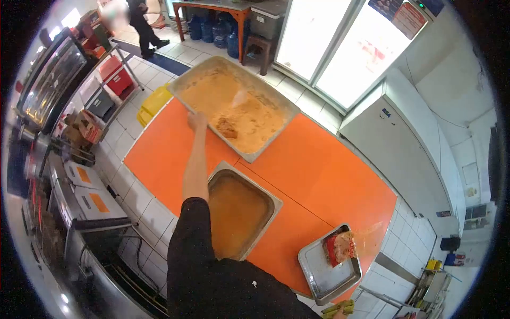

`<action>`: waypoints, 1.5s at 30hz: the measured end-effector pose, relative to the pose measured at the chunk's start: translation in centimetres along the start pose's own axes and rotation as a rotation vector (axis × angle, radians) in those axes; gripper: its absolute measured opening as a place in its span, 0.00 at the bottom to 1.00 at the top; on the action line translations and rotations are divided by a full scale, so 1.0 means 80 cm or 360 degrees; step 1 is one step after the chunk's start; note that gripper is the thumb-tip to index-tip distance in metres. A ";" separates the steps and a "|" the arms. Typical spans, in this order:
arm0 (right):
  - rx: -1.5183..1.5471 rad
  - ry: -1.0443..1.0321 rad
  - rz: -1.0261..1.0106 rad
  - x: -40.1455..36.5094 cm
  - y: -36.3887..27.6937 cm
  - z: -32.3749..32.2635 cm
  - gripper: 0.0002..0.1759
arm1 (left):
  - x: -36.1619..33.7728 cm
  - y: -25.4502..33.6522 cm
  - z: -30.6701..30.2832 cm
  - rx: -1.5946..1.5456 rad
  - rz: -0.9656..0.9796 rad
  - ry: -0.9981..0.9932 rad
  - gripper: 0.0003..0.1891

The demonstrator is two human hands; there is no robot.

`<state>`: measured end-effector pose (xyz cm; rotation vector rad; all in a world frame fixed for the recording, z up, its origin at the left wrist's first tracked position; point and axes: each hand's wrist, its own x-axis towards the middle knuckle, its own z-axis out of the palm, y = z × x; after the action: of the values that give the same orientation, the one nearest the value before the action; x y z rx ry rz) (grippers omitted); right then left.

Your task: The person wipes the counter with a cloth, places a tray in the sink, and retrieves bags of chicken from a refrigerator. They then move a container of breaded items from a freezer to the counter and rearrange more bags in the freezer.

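While I'm holding the left hand (197, 120) at the breading tray (183, 82) on the counter (159, 151) | fingers (193, 115): can't tell if clenched | risk: tray's overhanging the edge, a shove could tip it

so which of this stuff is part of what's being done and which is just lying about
In use: left hand at the big tray of crumb; the browned piece in it; the deep pan of brown liquid.
Lying about: small tray with red packet; yellow bin; water bottles on the floor.
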<state>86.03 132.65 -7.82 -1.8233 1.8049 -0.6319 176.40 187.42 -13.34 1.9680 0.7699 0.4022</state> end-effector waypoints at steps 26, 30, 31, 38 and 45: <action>-0.0017 0.0207 0.0173 -0.125 0.078 0.014 0.35 | -0.389 0.189 -0.162 -0.1013 0.0745 -0.1101 0.10; 0.0333 0.0192 0.0224 -0.171 0.218 -0.007 0.36 | -0.581 0.054 -0.151 0.0057 0.0963 -0.2107 0.16; 0.0223 0.0260 0.0271 -0.173 0.173 -0.017 0.38 | -0.614 -0.002 -0.131 0.0339 0.1001 -0.2394 0.19; 0.0107 0.0455 0.0945 -0.163 -0.017 -0.046 0.36 | -0.731 -0.072 -0.180 0.0600 -0.0486 -0.2398 0.24; 0.0880 -0.0010 0.0265 0.001 0.010 0.085 0.39 | -0.774 -0.170 -0.122 0.0029 0.0147 -0.1236 0.19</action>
<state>89.78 132.71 -13.58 -1.2914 1.5536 -0.9444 119.86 157.55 -18.20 1.9571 0.1818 -0.3178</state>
